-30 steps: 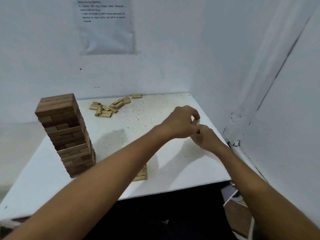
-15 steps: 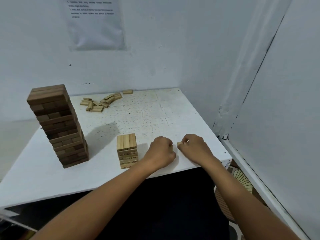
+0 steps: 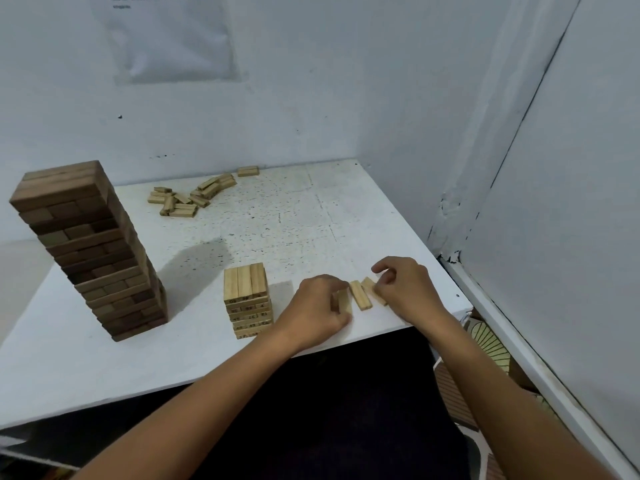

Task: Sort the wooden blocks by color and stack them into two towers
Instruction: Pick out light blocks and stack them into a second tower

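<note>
A tall dark-brown block tower [image 3: 91, 249] stands at the table's left. A short light-wood tower [image 3: 247, 299] stands near the front edge. Just right of it, three light blocks lie on the table between my hands. My left hand [image 3: 320, 311] grips the left block [image 3: 343, 301] with curled fingers. The middle block [image 3: 360, 295] lies free. My right hand [image 3: 403, 289] pinches the right block [image 3: 372, 287] at its far end. A pile of loose light blocks [image 3: 188, 197] lies at the back of the table.
The white table [image 3: 294, 223] sits in a corner, with walls behind and to the right. A single light block [image 3: 248, 171] lies by the back wall. A sheet of paper [image 3: 169, 36] hangs on the wall. Patterned floor [image 3: 485, 344] shows beyond the table's right edge.
My hands came down from mid-air to the table's front right. Blocks held together are now spread out as three separate blocks between my hands. The camera tilted downward.
</note>
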`<act>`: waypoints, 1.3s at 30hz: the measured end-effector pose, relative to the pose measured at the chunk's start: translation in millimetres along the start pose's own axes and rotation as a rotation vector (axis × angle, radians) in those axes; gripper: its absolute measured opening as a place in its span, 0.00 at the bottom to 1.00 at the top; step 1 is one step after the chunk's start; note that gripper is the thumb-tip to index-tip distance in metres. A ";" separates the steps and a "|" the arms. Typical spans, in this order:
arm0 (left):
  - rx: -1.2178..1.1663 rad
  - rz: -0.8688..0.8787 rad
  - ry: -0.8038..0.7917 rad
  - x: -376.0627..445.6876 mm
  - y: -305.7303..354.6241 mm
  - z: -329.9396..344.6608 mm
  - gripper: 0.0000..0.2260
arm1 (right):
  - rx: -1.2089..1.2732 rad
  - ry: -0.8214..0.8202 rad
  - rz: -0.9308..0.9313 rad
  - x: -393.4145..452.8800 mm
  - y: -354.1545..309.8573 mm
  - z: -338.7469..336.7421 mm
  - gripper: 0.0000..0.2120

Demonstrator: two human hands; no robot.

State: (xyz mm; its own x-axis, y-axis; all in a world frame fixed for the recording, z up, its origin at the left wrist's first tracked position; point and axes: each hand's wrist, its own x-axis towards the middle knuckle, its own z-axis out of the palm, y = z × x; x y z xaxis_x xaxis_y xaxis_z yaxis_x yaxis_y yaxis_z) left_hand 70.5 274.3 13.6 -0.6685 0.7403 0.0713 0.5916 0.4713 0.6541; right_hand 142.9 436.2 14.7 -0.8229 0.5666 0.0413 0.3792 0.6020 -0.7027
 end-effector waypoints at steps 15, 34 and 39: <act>-0.027 0.051 -0.035 16.5 -9.8 9.1 0.31 | 0.232 -0.031 0.043 -8.5 9.0 0.8 0.10; -0.125 0.070 -0.106 21.7 -18.7 5.8 0.39 | 0.107 -0.291 -0.157 -9.3 28.5 -12.9 0.33; -0.116 0.082 -0.101 19.5 -18.0 8.1 0.38 | 0.096 -0.295 -0.168 -10.8 26.8 -15.1 0.33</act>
State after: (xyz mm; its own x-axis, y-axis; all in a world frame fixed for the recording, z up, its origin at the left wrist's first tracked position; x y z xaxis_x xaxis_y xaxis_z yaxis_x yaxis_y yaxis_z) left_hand 50.5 284.1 -2.9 -0.5678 0.8213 0.0556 0.5823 0.3530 0.7324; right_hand 168.3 454.7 6.1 -0.9626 0.2688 -0.0353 0.1983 0.6095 -0.7676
